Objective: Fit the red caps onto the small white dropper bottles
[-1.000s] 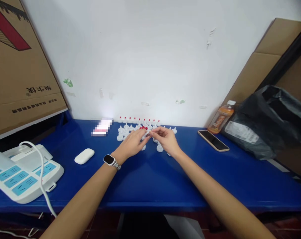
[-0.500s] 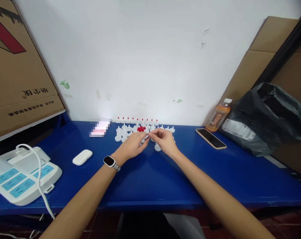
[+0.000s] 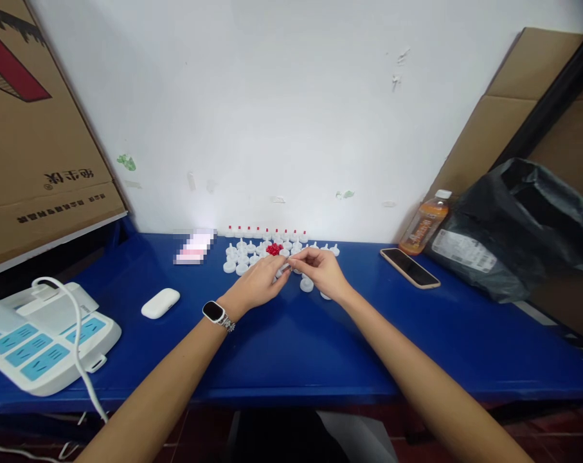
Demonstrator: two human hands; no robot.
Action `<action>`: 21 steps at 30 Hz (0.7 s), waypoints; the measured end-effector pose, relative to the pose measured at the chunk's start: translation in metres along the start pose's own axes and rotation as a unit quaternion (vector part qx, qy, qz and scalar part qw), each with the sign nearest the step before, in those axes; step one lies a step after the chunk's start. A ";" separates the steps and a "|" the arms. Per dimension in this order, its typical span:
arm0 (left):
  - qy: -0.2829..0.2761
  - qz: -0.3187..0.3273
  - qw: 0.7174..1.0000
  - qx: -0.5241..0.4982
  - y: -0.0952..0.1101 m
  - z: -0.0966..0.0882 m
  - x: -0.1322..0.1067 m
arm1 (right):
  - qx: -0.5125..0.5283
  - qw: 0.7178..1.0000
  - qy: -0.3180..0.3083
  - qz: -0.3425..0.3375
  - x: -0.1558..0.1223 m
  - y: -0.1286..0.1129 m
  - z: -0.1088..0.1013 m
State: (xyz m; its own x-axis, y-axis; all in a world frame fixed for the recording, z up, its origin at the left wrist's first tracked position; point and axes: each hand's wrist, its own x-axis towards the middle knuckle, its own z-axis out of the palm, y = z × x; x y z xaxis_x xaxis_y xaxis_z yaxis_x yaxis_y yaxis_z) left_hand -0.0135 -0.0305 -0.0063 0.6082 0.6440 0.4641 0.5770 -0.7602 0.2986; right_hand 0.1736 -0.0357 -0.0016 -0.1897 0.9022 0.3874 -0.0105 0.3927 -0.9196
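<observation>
Between my hands, over the middle of the blue table, is a white nozzle cap, mostly covered by fingers. My left hand is closed around its base from the left. Thumb and forefinger of my right hand pinch at the end of its spout; whether a small red tip sits there is hidden. Just beyond the hands lies a pile of small red tips. Around it stand several loose white nozzle caps, spouts up. Behind them runs a row of white caps with red tips along the wall.
To the left are a white earbud case, a power strip with a white cable, and a blurred patch. At right lie a phone, an orange drink bottle and a black plastic bag. Cardboard boxes flank both sides.
Both hands keep nearly the same place and grip on the cap. The view has shifted very slightly, and another white cap now shows beneath my right wrist.
</observation>
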 end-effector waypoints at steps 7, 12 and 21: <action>0.000 0.000 1.000 -0.008 0.001 -0.002 -0.001 | 0.000 1.000 0.000 0.000 -0.001 0.001 0.001; 0.001 -0.047 0.996 -0.077 0.004 -0.001 -0.001 | 0.031 0.999 0.043 -0.002 -0.001 0.005 0.010; 0.024 -0.045 0.993 -0.107 0.006 0.005 0.001 | -0.023 0.987 0.154 -0.048 -0.006 0.006 0.026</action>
State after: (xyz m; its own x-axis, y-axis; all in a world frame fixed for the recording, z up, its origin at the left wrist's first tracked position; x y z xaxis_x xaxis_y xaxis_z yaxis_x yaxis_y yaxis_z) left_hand -0.0067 -0.0338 -0.0081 0.5297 0.7087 0.4660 0.4958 -0.7045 0.5078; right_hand 0.1496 -0.0438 -0.0114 0.1174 0.8692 0.4803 0.0318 0.4801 -0.8766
